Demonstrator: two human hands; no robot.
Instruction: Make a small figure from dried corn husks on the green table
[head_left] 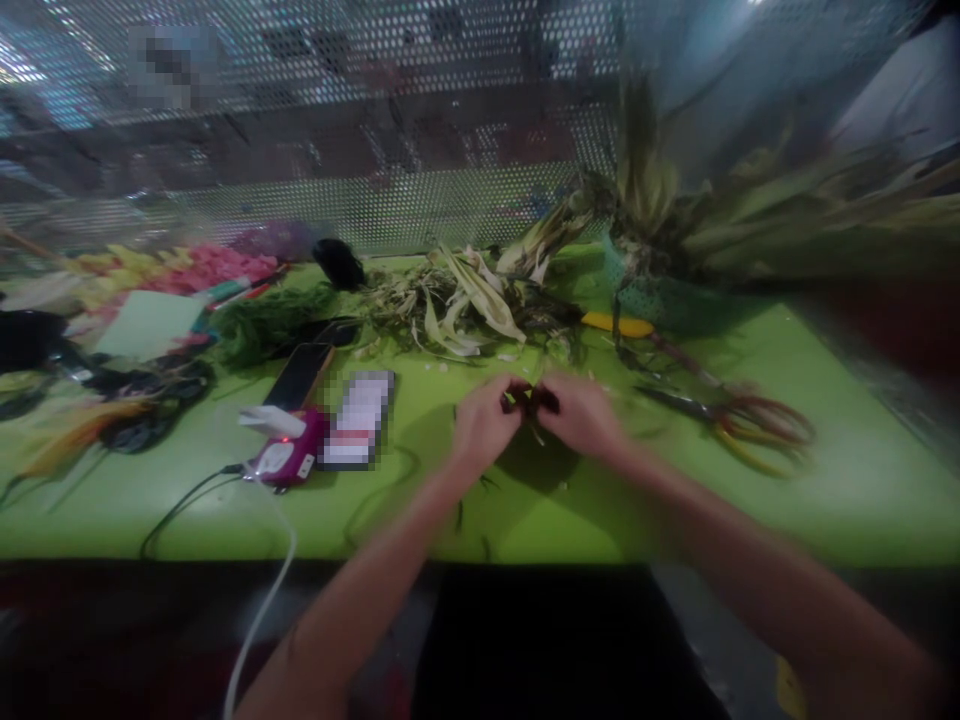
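Left hand (486, 422) and right hand (583, 412) have their grips clamped on a small dark strip (533, 403), scissors (721, 411) at three o'clock, and one sharp tug could tear it!

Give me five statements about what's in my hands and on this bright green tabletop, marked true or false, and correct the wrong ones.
1. The bare left hand and bare right hand pinch a small dark piece between them. True.
2. The scissors with orange and yellow looped handles lie left of the hands. False: the scissors lie to their right.
3. Pale, dry-looking leaves are heaped beyond the hands. True.
4. The small magenta box sits right of the rectangular phone with the lit screen. False: the box is on that phone's left.
5. A thin white cable runs over the front edge of the bright green tabletop. True.
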